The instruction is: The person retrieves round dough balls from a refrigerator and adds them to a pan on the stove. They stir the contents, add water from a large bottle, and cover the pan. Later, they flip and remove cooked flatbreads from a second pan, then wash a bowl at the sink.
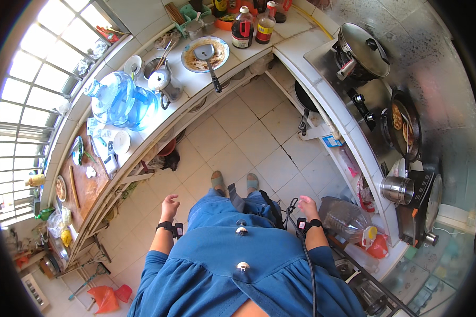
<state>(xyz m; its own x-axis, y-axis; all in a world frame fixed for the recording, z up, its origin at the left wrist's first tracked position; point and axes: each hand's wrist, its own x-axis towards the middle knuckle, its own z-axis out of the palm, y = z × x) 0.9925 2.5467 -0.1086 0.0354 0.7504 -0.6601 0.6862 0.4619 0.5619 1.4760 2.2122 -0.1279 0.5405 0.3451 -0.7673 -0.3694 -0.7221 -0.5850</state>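
Note:
My left hand (169, 207) hangs beside my body over the tiled floor, fingers curled apart, holding nothing. On the other side my right hand (308, 207) is also empty, its fingers loosely spread near a black cable (292, 207). On the tiled counter ahead, a metal spatula (204, 53) rests across a soiled plate (186, 59). A wok (417, 147) holding browned flatbreads (397, 117) stands on the stove at the right. Behind it on the stove is a lidded pan (361, 47). The left counter bears a wooden board (96, 188) with a rolling pin (74, 186).
A blue water jug (113, 99) and a metal kettle (170, 85) stand on the left counter. Two sauce bottles (242, 28) (265, 24) are at the back. A steel pot (397, 190) is at the right counter's edge, above a plastic jug (346, 218). A red dustpan (103, 298) lies lower left.

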